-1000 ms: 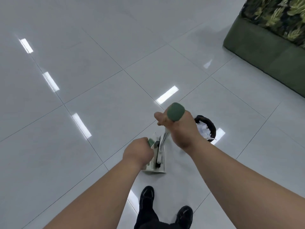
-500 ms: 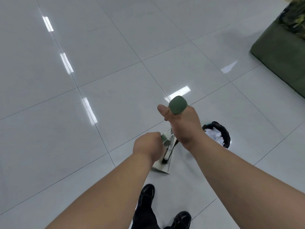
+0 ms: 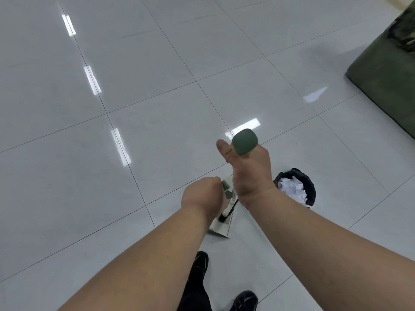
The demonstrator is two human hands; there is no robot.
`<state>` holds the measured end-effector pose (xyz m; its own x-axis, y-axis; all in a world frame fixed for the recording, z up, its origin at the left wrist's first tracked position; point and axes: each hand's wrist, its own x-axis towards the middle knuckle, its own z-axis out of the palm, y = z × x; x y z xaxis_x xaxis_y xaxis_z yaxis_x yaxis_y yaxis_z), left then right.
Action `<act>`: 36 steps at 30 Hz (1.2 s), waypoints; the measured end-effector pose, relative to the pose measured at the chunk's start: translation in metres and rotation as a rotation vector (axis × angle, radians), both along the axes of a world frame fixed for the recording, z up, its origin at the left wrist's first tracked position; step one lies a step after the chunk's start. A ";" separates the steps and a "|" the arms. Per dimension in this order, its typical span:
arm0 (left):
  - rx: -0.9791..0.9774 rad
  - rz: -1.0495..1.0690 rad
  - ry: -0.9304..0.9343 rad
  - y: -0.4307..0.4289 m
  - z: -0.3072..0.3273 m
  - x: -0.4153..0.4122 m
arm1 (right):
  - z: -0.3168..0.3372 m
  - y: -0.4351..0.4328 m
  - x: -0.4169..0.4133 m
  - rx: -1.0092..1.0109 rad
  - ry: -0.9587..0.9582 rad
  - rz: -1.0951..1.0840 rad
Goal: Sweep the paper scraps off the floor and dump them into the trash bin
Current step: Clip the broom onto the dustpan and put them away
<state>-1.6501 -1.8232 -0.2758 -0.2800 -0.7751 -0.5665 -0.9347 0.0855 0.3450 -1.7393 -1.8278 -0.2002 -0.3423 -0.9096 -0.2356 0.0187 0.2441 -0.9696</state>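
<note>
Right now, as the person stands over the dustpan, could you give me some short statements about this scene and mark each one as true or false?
1. The trash bin holds white paper scraps. True.
2. The right hand is open and holds nothing. False: it grips the green-capped handle.
3. The bin stands to the left of both hands. False: it is to the right of them, on the floor.
4. The left hand grips a smaller green handle above the dustpan. True.
5. The person wears white shoes. False: the shoes are black.
</note>
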 end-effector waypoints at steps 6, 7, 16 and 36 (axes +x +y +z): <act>-0.153 -0.063 0.139 0.011 -0.006 -0.007 | -0.015 0.024 0.005 -0.025 0.070 0.054; -0.193 -0.029 0.136 0.011 -0.006 -0.007 | -0.015 0.026 0.007 -0.036 0.078 0.054; -0.136 -0.013 0.060 0.004 -0.005 0.004 | -0.003 0.022 -0.005 -0.042 0.061 0.209; -0.053 -0.002 0.024 -0.014 -0.012 0.004 | -0.021 0.003 -0.015 -0.106 0.268 0.284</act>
